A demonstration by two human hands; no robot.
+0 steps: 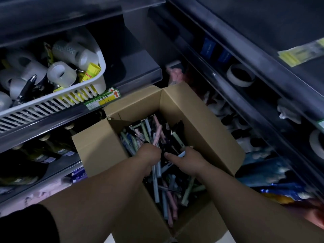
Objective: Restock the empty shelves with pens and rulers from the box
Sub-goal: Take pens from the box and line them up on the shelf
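Note:
An open cardboard box (206,130) stands on the floor between two shelf units, its flaps up. Inside lies a heap of pens (168,188) in pink, pale green, light blue and black. Both my hands are down in the box. My left hand (149,155) is closed around a bunch of pens that stick out above and below the fist. My right hand (185,160) curls its fingers over a light blue pen, thumb pointing left. I make out no rulers in the box.
A white slotted basket (57,104) with tape rolls and glue sticks sits on the left shelf, with a bare dark shelf section (138,67) beside it. Bottles stand on the shelf below. The right-hand shelves (259,95) hold tape rolls and packaged goods.

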